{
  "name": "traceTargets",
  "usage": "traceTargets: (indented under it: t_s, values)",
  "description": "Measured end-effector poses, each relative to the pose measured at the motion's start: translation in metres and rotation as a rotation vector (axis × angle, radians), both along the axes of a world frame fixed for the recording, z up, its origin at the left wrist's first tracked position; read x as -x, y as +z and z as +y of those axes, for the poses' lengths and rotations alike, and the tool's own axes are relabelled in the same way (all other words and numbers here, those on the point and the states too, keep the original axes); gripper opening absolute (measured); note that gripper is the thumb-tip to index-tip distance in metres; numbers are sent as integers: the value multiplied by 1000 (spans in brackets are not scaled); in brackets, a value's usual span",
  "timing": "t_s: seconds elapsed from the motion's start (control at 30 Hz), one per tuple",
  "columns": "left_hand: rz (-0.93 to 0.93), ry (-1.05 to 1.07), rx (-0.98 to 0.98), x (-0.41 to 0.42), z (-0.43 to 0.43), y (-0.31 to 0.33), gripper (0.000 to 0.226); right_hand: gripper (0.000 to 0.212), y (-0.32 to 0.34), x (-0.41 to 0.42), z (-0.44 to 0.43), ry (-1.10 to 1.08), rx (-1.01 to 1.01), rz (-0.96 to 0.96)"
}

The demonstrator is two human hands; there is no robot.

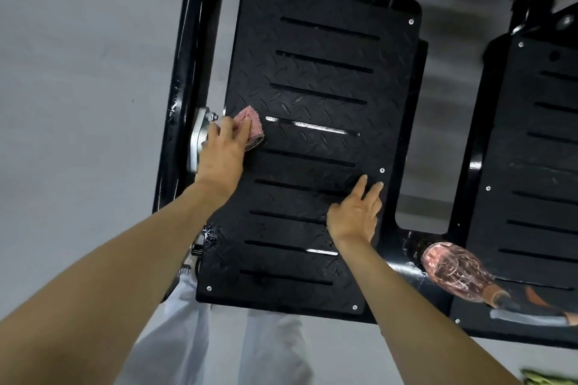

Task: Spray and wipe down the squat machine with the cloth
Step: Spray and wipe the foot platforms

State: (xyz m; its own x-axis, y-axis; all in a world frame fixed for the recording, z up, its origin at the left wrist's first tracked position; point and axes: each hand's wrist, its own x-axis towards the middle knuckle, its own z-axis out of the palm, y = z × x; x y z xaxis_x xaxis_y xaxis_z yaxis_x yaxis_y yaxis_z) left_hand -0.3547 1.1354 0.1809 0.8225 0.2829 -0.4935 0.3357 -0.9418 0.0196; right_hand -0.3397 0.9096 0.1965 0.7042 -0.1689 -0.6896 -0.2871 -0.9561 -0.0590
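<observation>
2 hands | left hand [223,150]: fingers clutch cloth [251,126] on footplate [312,78] | right hand [353,216]: fingers flat

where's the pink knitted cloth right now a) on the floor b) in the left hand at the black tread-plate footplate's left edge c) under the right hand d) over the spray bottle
b, the left hand grips the pink knitted cloth against the left edge of the black tread-plate footplate; the right hand holds nothing.
</observation>
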Motion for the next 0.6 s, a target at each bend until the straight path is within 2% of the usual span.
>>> traceTargets:
  t_s: [0.07, 0.23, 0.33, 0.37, 0.43, 0.53, 0.6]
  values:
    - [69, -76, -12, 13, -18, 4, 81, 79, 1, 6, 2, 18, 5, 8]
    - [134, -738, 111, 51, -51, 10, 84, 79, 6, 22, -6, 42, 24, 51]
    - [129, -873, 36, 51, -25, 11, 89, 80, 8, 28, -13, 63, 28, 75]
    - [131, -834, -7, 50, -14, 12, 94, 81, 8, 30, -15, 65, 28, 81]
    - [147, -617, -62, 48, 5, 14, 100, 80, 8, 31, -18, 68, 33, 85]
    - [110, -219, -19, 51, 10, 10, 90, 80, 8, 31, -20, 34, 37, 87]
    - [88, -75, 0, 57, -5, 7, 86, 80, 9, 33, -20, 7, 33, 84]
